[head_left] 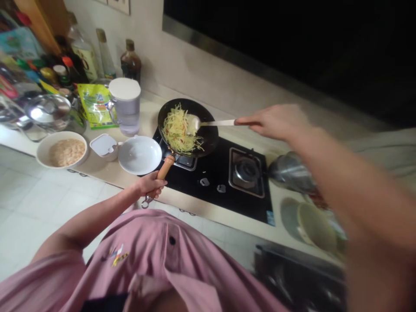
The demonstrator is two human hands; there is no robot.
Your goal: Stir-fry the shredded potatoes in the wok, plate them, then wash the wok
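R fingers [260, 123] on spatula [218, 123], part. hidden

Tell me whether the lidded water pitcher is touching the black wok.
Apart. The head view shows a strip of bare countertop between the lidded water pitcher and the black wok.

A pale wall [152, 47] rises behind a cream counter [147, 115]. A wide black panel [292, 52] with a metal edge overhangs at upper right. Wooden furniture [52, 28] stands upper left; pale tiles [19, 195] cover the floor.
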